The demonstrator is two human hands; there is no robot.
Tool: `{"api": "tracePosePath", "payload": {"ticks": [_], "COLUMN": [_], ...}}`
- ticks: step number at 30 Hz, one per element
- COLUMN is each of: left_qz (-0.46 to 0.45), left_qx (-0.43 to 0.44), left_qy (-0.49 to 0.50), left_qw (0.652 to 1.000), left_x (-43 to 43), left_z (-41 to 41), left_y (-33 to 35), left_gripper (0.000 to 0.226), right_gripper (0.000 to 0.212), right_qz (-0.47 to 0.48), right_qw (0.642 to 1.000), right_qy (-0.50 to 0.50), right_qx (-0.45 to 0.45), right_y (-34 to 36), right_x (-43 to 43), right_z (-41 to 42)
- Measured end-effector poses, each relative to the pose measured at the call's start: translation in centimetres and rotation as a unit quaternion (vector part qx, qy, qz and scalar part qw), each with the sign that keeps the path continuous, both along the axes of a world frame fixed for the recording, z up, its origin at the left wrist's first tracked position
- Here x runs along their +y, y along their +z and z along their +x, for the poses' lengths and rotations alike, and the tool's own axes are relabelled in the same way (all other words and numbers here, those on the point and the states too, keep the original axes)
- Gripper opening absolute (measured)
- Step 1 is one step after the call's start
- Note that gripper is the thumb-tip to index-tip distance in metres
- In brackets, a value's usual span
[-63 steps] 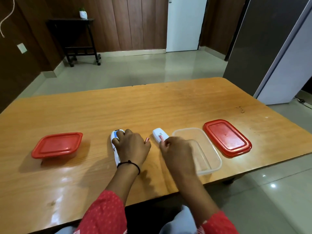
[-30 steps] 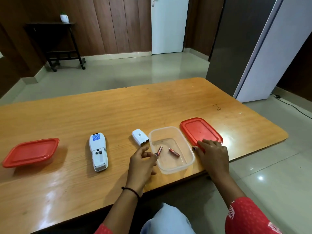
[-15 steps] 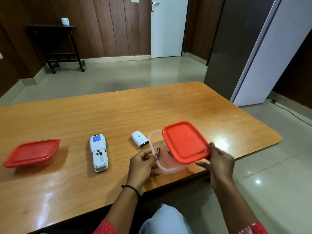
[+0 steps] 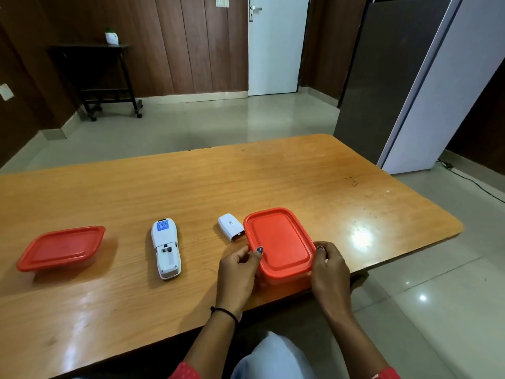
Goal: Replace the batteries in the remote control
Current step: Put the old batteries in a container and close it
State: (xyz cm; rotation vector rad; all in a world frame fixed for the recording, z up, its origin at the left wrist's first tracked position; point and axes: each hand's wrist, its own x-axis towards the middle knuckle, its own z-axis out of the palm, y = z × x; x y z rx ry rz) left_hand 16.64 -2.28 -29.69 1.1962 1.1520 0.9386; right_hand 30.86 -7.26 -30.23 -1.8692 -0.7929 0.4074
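Note:
The white remote control [image 4: 166,247] lies face down on the wooden table [image 4: 191,187], its battery bay uncovered and empty. Its white battery cover [image 4: 230,227] lies to the right of it. Just right of the cover stands a clear container with a red lid [image 4: 278,242] lying on top; the batteries inside are hidden. My left hand [image 4: 239,266] grips the container's left side, thumb on the lid edge. My right hand [image 4: 329,265] grips its right side.
A second container with a red lid [image 4: 61,247] stands at the table's left. The near table edge runs just below my hands. Beyond the table are a tiled floor, a dark side table [image 4: 101,75] and a grey cabinet [image 4: 396,77].
Both removed batteries went into the clear container. My right hand lifted the red lid from the table and set it on the container; both hands now hold it.

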Motion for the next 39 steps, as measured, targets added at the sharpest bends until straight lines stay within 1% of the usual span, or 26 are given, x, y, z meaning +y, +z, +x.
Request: {"api": "tracePosePath", "payload": {"ticks": [5, 6, 8, 11, 13, 15, 19, 21, 23, 25, 26, 28, 30, 31, 33, 35, 37, 39], "left_qz": [0.01, 0.011, -0.002, -0.017, -0.014, 0.007, 0.045, 0.055, 0.061, 0.045, 0.024, -0.02, -0.027, -0.018, 0.015, 0.033, 0.037, 0.034], "left_qx": [0.051, 0.06, 0.07, 0.079, 0.068, 0.045, -0.002, -0.023, -0.029, -0.045, -0.07, -0.133, -0.166, -0.169, -0.17, -0.169, -0.176, -0.191], "left_qy": [-0.026, -0.029, -0.032, -0.045, -0.053, -0.052, -0.066, -0.066, -0.037, -0.01, 0.004, 0.035, 0.074, 0.098, 0.149, 0.176, 0.201, 0.227], "left_qw": [0.998, 0.998, 0.997, 0.996, 0.996, 0.998, 0.997, 0.996, 0.997, 0.998, 0.997, 0.99, 0.983, 0.981, 0.974, 0.969, 0.963, 0.954], "left_x": [0.8, 0.9, 1.2, 1.3, 0.9, 0.2, -1.7, -2.6, -3.5, -4.0, -4.0, -4.0, -3.9, -4.0, -4.5, -5.1, -5.5, -6.0], "left_z": [-0.2, -0.2, 0.0, 0.1, -0.1, -0.7, -2.8, -4.0, -5.4, -6.7, -7.2, -8.5, -9.6, -10.0, -10.7, -11.3, -11.8, -11.9], "left_y": [-0.1, -0.1, -0.2, 0.0, 0.2, 0.4, 1.2, 1.7, 2.2, 3.1, 3.5, 4.9, 5.7, 6.2, 6.8, 7.1, 7.0, 6.8], "left_gripper": [0.01, 0.013, 0.023, 0.024, 0.024, 0.022, 0.027, 0.029, 0.028, 0.029, 0.031, 0.045, 0.067, 0.07, 0.065, 0.065, 0.057, 0.048], "right_gripper": [0.032, 0.032, 0.033, 0.031, 0.028, 0.029, 0.038, 0.047, 0.055, 0.053, 0.051, 0.046, 0.044, 0.045, 0.048, 0.05, 0.05, 0.049], "right_qz": [-0.018, -0.021, -0.024, -0.036, -0.033, -0.007, 0.049, 0.062, 0.074, 0.101, 0.116, 0.134, 0.142, 0.147, 0.147, 0.15, 0.154, 0.171], "right_qw": [0.994, 0.993, 0.993, 0.994, 0.997, 0.999, 0.997, 0.991, 0.986, 0.983, 0.982, 0.978, 0.974, 0.973, 0.973, 0.971, 0.97, 0.964], "right_qy": [0.025, 0.028, 0.03, 0.029, 0.027, 0.033, 0.039, 0.054, 0.08, 0.1, 0.11, 0.142, 0.161, 0.162, 0.156, 0.161, 0.164, 0.146], "right_qx": [-0.1, -0.11, -0.113, -0.104, -0.07, -0.016, 0.052, 0.108, 0.129, 0.116, 0.103, 0.075, 0.07, 0.075, 0.085, 0.092, 0.095, 0.14], "right_y": [-0.8, -0.9, -1.1, -1.3, -0.8, 0.1, 2.7, 3.8, 4.4, 4.6, 4.6, 4.6, 4.4, 4.3, 4.2, 4.1, 4.2, 4.5], "right_x": [0.2, 0.1, 0.2, 0.3, 0.0, -0.5, -1.6, -1.8, -2.0, -2.5, -2.8, -3.5, -4.1, -4.2, -4.6, -4.9, -5.3, -5.9], "right_z": [-0.4, -0.5, -0.6, -0.4, -0.3, -0.5, -1.9, -2.9, -4.2, -5.9, -6.8, -9.0, -10.9, -11.5, -12.6, -13.2, -13.8, -14.4]}}
